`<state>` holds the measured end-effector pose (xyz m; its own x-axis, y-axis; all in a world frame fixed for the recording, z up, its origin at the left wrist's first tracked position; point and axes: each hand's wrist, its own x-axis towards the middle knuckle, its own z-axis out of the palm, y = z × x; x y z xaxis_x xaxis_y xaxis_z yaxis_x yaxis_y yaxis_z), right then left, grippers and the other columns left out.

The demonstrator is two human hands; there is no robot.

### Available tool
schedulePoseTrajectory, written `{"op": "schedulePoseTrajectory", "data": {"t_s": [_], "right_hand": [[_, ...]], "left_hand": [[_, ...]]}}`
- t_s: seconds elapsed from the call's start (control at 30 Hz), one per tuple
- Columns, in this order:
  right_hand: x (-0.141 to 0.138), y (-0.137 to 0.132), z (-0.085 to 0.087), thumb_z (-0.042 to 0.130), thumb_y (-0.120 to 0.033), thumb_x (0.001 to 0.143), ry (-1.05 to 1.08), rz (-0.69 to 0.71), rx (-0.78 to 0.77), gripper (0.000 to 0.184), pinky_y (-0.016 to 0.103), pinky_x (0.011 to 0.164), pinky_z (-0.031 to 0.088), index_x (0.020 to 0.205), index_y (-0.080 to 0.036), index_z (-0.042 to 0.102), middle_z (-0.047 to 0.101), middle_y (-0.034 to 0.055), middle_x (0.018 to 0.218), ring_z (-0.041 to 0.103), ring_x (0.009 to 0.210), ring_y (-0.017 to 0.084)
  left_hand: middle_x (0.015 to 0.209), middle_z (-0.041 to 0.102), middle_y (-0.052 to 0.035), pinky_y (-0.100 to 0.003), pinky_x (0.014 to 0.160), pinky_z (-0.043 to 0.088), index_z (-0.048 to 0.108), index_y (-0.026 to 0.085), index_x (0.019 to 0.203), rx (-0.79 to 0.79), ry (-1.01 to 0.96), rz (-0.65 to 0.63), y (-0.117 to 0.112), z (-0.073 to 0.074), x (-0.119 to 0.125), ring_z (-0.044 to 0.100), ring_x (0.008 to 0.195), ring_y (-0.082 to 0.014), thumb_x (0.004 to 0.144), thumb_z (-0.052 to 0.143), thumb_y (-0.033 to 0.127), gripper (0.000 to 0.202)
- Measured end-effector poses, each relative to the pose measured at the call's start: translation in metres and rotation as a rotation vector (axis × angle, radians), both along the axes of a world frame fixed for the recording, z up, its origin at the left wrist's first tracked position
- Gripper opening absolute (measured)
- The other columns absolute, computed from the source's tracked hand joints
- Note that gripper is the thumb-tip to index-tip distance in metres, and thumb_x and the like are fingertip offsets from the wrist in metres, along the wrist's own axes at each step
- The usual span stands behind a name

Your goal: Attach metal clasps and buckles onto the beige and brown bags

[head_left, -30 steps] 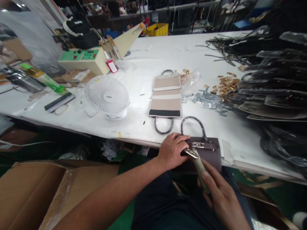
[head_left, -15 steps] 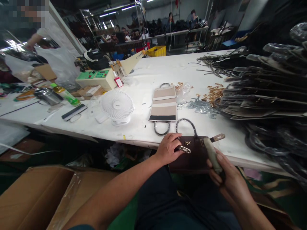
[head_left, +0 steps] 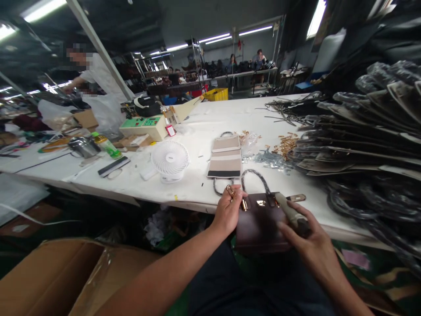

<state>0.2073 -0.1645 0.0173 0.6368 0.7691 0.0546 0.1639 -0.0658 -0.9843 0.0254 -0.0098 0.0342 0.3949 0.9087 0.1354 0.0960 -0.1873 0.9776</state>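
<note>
A dark brown handbag [head_left: 259, 221] with a looped handle lies over the near edge of the white table [head_left: 210, 123]. My left hand [head_left: 228, 208] grips its left end, fingers pinched on a gold metal clasp [head_left: 231, 191] on the bag's strap. My right hand [head_left: 304, 235] is closed round a pale, worn tool handle [head_left: 289, 211] whose tip rests on the bag's top by the gold fittings. A strap tab sticks out to the right of the bag.
A beige bag panel [head_left: 225, 157] lies just beyond, with a white desk fan [head_left: 170, 159] to its left. Gold and grey metal fittings [head_left: 283, 147] are scattered nearby. Stacked black bags [head_left: 368, 140] fill the right. A cardboard box [head_left: 49, 276] sits below left. People work further back.
The view has tilted up, showing more of the room. My left hand has lifted the gold clasp end upward. My right hand has moved the tool from the bag's left clasp to its right side.
</note>
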Motion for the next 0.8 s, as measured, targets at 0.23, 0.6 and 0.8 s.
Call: {"op": "schedulePoseTrajectory", "data": {"t_s": [0.23, 0.6, 0.8], "right_hand": [[-0.011, -0.010, 0.058, 0.075, -0.042, 0.102, -0.812, -0.037, 0.342, 0.018, 0.037, 0.074, 0.056, 0.101, -0.024, 0.077, 0.076, 0.0071, 0.101, 0.074, 0.086, 0.027], [-0.066, -0.026, 0.080, 0.077, -0.034, 0.102, -0.829, 0.103, 0.436, 0.034, 0.028, 0.073, 0.064, 0.135, -0.028, 0.068, 0.074, 0.0046, 0.110, 0.076, 0.087, 0.022], [-0.079, -0.020, 0.093, 0.085, -0.042, 0.094, -0.641, 0.154, 0.442, 0.053, 0.034, 0.091, 0.067, 0.144, -0.030, 0.072, 0.073, 0.0086, 0.133, 0.076, 0.113, 0.030]], "left_hand": [[0.126, 0.075, -0.0096, -0.036, 0.085, 0.057, 0.080, 0.020, 0.113, -0.391, -0.307, 0.069, -0.034, 0.054, -0.014, 0.071, 0.099, -0.0242, 0.090, 0.070, 0.081, 0.065], [0.133, 0.075, -0.0099, -0.052, 0.108, 0.059, 0.068, 0.026, 0.130, -0.335, -0.685, -0.018, -0.100, 0.115, -0.027, 0.069, 0.128, -0.0319, 0.101, 0.058, 0.072, 0.056], [0.151, 0.065, -0.0081, -0.057, 0.130, 0.045, 0.074, 0.029, 0.131, -0.114, -0.660, -0.089, -0.125, 0.127, -0.034, 0.056, 0.148, -0.0341, 0.100, 0.068, 0.066, 0.048]]}}
